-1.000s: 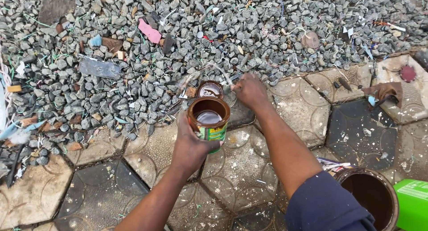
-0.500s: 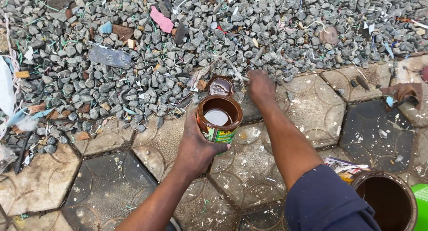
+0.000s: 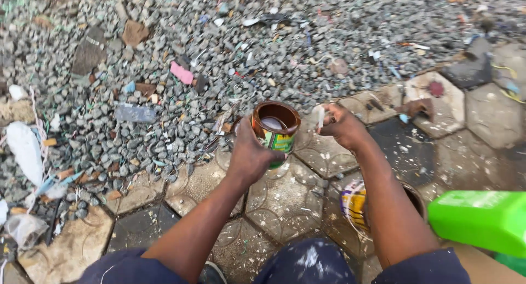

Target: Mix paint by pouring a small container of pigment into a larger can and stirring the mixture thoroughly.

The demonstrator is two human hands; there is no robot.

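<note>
Gravel [image 3: 164, 97] edges the pavers [image 3: 285, 202], leaving open room ahead. My left hand [image 3: 249, 155] grips the tin [image 3: 275, 128]; my right hand [image 3: 339, 125], raised beside it, pinches a white stick [image 3: 321, 117].

Two bare forearms run up from the bottom edge, uncovered from the elbows to the wrists. The left hand [image 3: 249, 155] and the right hand [image 3: 341, 125] wear no gloves, rings or watch that can be made out. Short dark navy fabric sleeves [image 3: 422, 267] end at the elbows, one each side. Low centre, dark navy cloth trousers [image 3: 309, 262] show over a knee, flecked with pale whitish paint spatter.
</note>
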